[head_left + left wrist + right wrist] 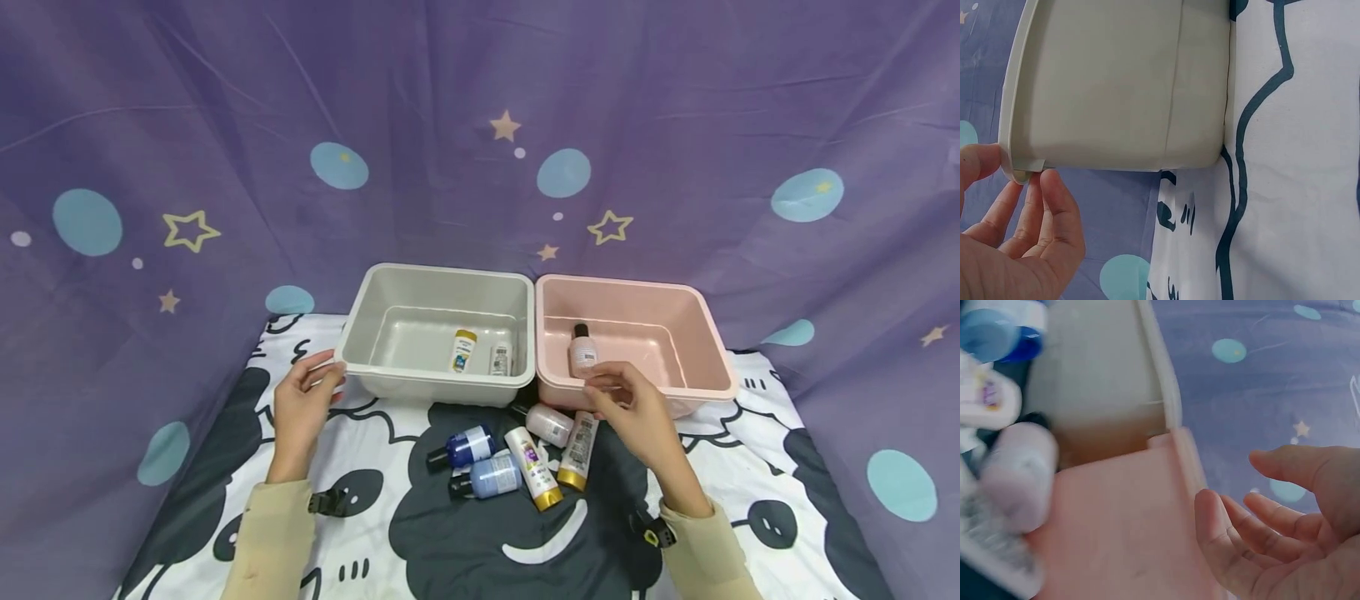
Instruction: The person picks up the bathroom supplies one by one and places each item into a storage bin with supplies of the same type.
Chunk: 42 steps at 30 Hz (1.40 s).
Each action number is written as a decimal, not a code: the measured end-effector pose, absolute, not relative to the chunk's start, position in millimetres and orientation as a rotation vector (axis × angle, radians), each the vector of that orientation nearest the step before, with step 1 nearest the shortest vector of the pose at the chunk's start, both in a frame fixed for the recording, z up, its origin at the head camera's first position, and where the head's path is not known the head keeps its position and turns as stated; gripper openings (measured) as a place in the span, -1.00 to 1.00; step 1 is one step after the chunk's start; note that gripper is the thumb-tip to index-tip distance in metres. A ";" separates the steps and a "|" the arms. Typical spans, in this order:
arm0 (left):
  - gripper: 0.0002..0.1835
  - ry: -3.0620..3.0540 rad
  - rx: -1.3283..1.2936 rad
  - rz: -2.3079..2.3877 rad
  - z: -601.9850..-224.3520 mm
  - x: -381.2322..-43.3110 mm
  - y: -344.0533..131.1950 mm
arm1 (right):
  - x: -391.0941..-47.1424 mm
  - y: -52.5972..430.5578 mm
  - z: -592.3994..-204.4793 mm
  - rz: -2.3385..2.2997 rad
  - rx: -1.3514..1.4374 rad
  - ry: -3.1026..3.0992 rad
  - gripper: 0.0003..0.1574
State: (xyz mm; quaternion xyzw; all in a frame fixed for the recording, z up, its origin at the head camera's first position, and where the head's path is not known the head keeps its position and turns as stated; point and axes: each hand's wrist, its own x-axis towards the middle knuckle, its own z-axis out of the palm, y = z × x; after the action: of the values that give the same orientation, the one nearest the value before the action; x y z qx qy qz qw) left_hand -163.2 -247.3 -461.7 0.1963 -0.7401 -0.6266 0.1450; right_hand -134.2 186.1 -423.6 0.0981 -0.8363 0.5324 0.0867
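At the front left corner of a pale grey bin (pixel 427 373), my left hand (pixel 302 412) pinches the rim, thumb on top and fingertips under the lip (pixel 1022 174). My right hand (pixel 637 408) hovers by the front rim of a pink bin (pixel 675 390), its fingers loosely bent with nothing between them. In the grey bin lie a white tube with a yellow cap (pixel 463 350) and a small clear bottle (pixel 500 360). A pinkish bottle with a black cap (pixel 582 353) leans inside the pink bin.
Before the bins, on the cartoon-print cloth, lie a dark blue bottle (pixel 471 446), a light blue bottle (pixel 491 477), a white tube (pixel 533 467), a pale pink bottle (pixel 550 425) and a grey tube (pixel 578 450). A purple curtain (pixel 450 208) hangs behind.
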 end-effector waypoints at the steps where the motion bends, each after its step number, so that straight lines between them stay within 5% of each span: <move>1: -0.59 -2.129 0.566 -1.806 -461.2 -162.7 -247.5 | -130.1 189.2 -429.3 1.602 0.277 -2.492 -0.63; 23: -0.59 -2.075 0.564 -1.852 -460.6 -162.5 -247.2 | -108.9 208.1 -520.4 1.602 -0.191 -2.657 -0.48; 42: -0.55 -2.117 0.567 -1.864 -459.0 -159.7 -247.7 | -119.4 193.6 -538.0 1.423 -0.227 -2.762 -0.21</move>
State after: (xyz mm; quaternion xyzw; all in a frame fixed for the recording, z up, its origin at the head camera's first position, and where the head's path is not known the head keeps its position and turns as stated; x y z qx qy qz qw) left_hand -159.7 -247.7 -459.0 0.1954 -0.7293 -0.6423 0.1319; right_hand -119.4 193.6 -538.0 -0.0730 -0.8865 0.4567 0.0134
